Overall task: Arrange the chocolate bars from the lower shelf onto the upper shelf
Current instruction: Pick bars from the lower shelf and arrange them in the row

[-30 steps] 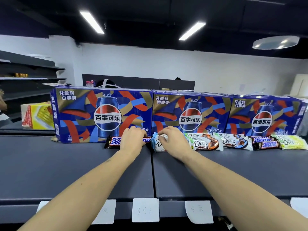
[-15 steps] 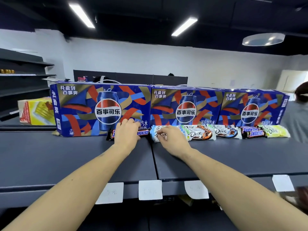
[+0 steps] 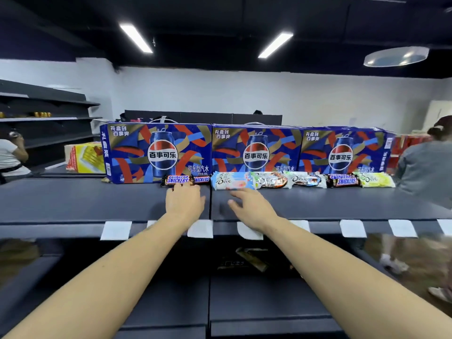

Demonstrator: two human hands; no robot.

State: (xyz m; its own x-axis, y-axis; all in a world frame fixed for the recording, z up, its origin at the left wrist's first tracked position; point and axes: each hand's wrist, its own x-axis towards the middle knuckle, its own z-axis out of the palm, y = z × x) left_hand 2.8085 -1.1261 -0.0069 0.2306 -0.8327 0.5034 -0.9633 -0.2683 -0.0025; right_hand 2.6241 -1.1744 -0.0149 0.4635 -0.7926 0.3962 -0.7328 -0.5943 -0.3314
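Fingers: those of the left hand [image 3: 184,201] and right hand [image 3: 252,208] lie spread and relaxed, holding nothing.
Landmark: three Pepsi cartons [image 3: 254,150] at the back of the upper shelf [image 3: 73,204].
Chocolate bars: the Snickers bars [image 3: 178,179] and pale blue Dove bar [image 3: 232,181] rest against the cartons' lower front.
Change: half a second ago both hands touched these bars; now they sit nearer the shelf edge, apart from them.
Meaning: placement appears complete; the lower shelf [image 3: 256,297] likely comes next.
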